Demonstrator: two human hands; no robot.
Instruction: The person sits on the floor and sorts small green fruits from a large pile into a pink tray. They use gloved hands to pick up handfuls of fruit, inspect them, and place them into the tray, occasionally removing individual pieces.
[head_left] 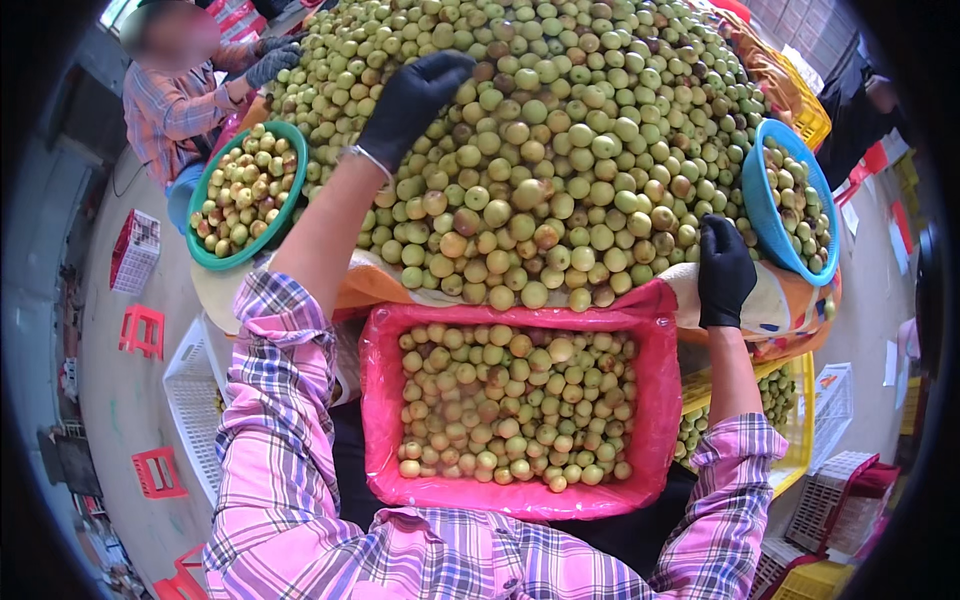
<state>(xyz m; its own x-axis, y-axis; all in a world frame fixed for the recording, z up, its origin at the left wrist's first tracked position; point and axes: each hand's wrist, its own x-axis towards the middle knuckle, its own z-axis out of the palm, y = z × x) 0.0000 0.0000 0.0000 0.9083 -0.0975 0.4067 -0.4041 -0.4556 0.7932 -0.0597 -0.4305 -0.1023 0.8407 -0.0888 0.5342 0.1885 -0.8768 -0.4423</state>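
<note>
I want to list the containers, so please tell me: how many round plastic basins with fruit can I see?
2. The green basin sits at the pile's left edge, beside the left hand. The blue basin sits at the right edge, above the right hand. Others may be hidden.

Counter (780, 305) covered with orange cloth, almost hidden under big heap of small green fruit (560, 150). At 9 o'clock of heap, green basin (205, 255) with same fruit; at 3 o'clock, blue basin (765, 215), tilted. At 6 o'clock, against the counter edge, crate with pink liner (380, 400), full of fruit.
</note>
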